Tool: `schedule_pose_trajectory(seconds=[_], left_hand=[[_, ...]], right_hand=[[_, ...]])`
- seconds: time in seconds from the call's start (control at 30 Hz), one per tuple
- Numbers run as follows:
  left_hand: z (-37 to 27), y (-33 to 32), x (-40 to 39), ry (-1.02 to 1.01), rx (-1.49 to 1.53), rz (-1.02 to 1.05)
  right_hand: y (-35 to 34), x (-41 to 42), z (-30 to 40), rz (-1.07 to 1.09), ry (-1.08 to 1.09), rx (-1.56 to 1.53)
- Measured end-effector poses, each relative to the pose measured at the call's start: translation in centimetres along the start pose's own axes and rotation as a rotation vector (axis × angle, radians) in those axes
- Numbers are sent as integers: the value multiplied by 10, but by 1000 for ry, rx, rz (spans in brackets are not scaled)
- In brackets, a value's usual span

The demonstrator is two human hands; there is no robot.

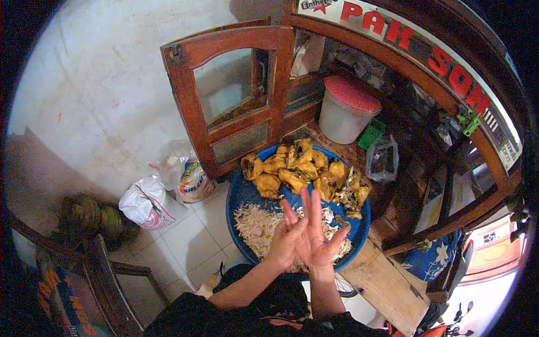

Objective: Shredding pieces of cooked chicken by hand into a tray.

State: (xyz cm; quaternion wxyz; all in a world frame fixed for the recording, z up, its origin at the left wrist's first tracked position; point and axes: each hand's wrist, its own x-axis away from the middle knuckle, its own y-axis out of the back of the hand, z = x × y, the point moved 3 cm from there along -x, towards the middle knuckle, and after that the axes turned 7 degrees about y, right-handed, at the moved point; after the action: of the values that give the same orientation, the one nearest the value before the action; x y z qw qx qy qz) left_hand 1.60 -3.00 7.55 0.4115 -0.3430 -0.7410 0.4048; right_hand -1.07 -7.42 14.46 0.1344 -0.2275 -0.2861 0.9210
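A large round blue plastic tray [230, 210] lies before me. Several pieces of yellow cooked chicken [268, 185] fill its far side, and pale shredded meat [257, 227] is heaped on the near side. Above the shreds my two hands touch each other. My left hand [286, 240] rests its fingers against the palm side of my right hand [318, 236], whose fingers are spread and point away from me. No object shows in either hand. Bony scraps [353, 196] lie at the tray's right, beside the chicken pieces.
A wooden cabinet door [202, 126] stands open behind the tray. Inside the cabinet are a white bucket with a red lid [351, 94], a green plastic basket [371, 134] and a clear plastic bag [382, 160]. White sacks [149, 206] stand on the tiled floor, left. A wooden board [383, 286] lies right.
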Motion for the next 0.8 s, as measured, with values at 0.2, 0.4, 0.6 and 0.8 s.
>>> schedule_pose_trajectory(seconds=[0.2, 0.4, 0.6, 0.8], left_hand=[[-6, -1, 3, -21, -76, 132], [-8, 17, -6, 32, -302, 328], [-14, 8, -2, -82, -254, 189], [-8, 24, -2, -37, -544, 132]], right_hand=[[5, 1, 8, -35, -20, -269], [5, 0, 15, -16, -33, -364], [5, 10, -4, -11, -106, -102], [13, 14, 2, -58, -122, -183]])
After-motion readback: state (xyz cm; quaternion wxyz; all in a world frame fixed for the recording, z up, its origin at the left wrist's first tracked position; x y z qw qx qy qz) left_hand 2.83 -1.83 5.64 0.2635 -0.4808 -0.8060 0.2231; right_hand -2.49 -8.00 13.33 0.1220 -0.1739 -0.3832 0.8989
